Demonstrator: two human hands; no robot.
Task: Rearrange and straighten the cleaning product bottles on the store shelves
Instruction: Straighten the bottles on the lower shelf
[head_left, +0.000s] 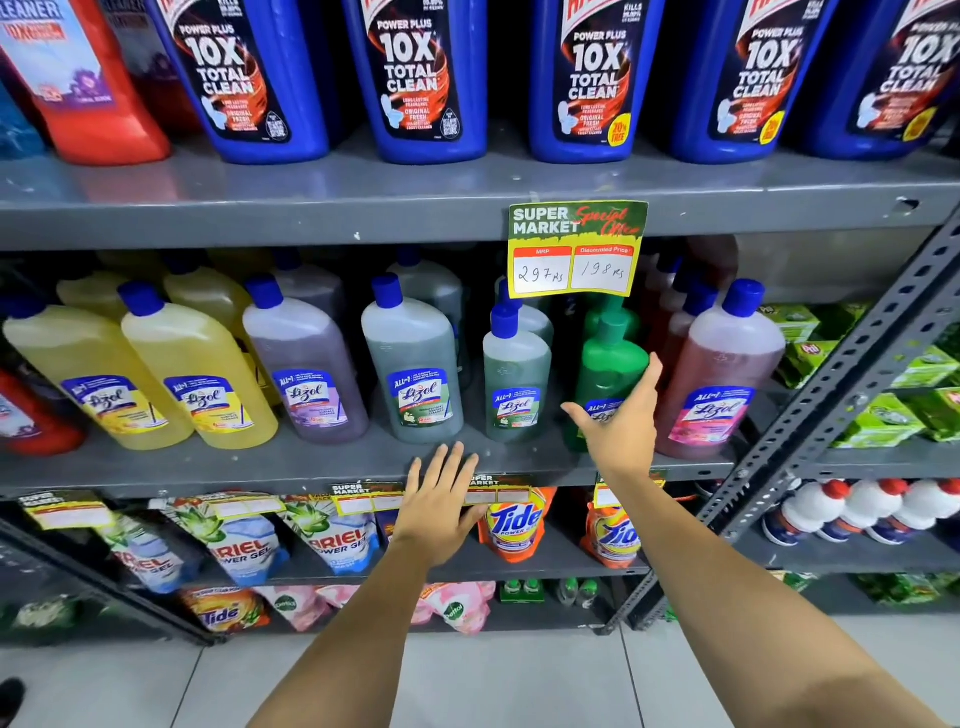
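Lizol bottles stand in a row on the middle grey shelf (311, 462): two yellow ones (192, 364), a purple one (306, 364), a large grey-green one (410, 358), a small grey-green one (514, 374), a bright green one (608, 364) and a pink one (722, 369). My right hand (621, 421) is spread in front of the green bottle's lower half, fingers apart, thumb pointing left, touching or almost touching it. My left hand (441, 499) hovers flat and open at the shelf's front edge, below the grey-green bottles, holding nothing.
Blue toilet-cleaner bottles (415, 78) line the shelf above, and a yellow price card (576, 249) hangs from its edge over the green bottle. Detergent pouches (511, 525) fill the shelf below. A slanted perforated steel upright (831, 374) stands at the right.
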